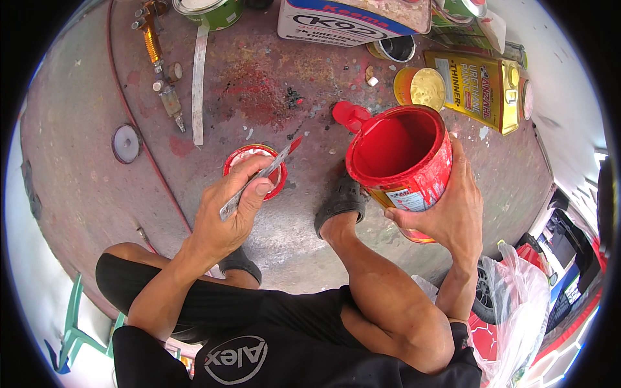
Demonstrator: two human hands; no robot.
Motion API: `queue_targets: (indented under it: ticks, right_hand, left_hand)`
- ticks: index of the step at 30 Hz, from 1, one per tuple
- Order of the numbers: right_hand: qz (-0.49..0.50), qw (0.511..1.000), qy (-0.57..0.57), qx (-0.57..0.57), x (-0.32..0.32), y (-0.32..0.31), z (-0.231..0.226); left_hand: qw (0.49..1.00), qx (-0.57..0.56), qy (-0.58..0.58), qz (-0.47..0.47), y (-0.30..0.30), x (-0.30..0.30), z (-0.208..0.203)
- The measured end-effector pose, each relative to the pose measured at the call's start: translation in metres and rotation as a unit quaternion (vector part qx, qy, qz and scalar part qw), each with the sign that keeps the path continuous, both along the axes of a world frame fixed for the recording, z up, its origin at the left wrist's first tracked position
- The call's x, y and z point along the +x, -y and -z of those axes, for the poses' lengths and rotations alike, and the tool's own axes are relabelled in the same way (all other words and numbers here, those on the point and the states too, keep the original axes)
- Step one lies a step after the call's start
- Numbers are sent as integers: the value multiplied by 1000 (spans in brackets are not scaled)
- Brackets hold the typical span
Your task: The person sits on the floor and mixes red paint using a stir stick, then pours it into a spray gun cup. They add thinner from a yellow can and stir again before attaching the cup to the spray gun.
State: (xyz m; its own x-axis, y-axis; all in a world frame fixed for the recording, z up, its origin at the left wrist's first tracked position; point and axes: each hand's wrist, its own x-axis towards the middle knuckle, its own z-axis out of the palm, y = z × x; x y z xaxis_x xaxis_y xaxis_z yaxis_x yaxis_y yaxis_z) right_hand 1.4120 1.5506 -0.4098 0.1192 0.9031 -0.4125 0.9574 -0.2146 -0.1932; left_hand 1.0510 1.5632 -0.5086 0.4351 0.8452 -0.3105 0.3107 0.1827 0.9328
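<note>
My left hand (223,210) is closed round a flat grey metal strip (281,158), a stirring stick whose far tip is coated in red paint. The strip slants up and to the right over a small open can (283,184) with a red-smeared rim, partly hidden by my fingers. On the right, my right hand (453,207) grips a large paint can (430,178) by its side. This can is tilted, its open mouth facing up, red inside, with paint runs down the wall. A red cup-like piece (352,116) lies just beyond its rim.
A spray gun (169,97), another metal strip (199,90), a hose (139,123) and a round disc (125,143) lie left. A large thinner tin (323,32), black can (398,48), yellow can (404,87) and yellow thinner tin (479,90) stand beyond. A plastic bag (514,304) sits right.
</note>
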Motion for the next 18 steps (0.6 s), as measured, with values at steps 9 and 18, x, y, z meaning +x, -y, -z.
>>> queue_targets:
  ticks: [9, 18]
  right_hand:
    - [13, 1000, 6, -1, -1, -1, 0]
    - [-2, 1000, 19, 9, 0, 2, 2]
  left_hand:
    - [1000, -8, 4, -1, 1, 0, 1]
    - [998, -35, 49, -36, 2, 1, 1]
